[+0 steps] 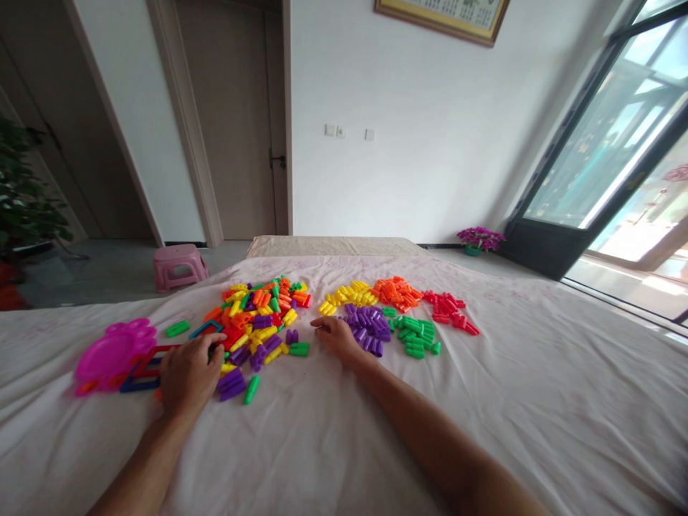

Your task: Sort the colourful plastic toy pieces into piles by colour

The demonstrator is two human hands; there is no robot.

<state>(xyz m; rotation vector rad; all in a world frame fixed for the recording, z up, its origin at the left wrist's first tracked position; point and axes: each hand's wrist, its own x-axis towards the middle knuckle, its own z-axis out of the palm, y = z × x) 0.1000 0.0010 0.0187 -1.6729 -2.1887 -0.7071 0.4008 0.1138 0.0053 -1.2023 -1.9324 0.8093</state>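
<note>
My left hand (190, 373) is at the left edge of a mixed heap of plastic building pieces (263, 315) in several colours. Its fingers are bent but slightly apart, nearest some red pieces and a blue frame (206, 329); I make out nothing held. Fingers loosely stretched to the left, my right hand (337, 338) rests beside a purple pile (368, 326), holding nothing visible. Around that pile are single-colour piles: yellow (352, 294), orange (396, 292), red (446, 308) and green (413, 333). A green piece (299, 349) lies between my hands.
A pink cloth (510, 408) with wrinkles covers the surface. At the left is a magenta plastic plate (110, 355), with red and blue frames (140, 374) against it. Beyond the surface stand a pink stool (180, 266) and a pot of purple flowers (480, 239).
</note>
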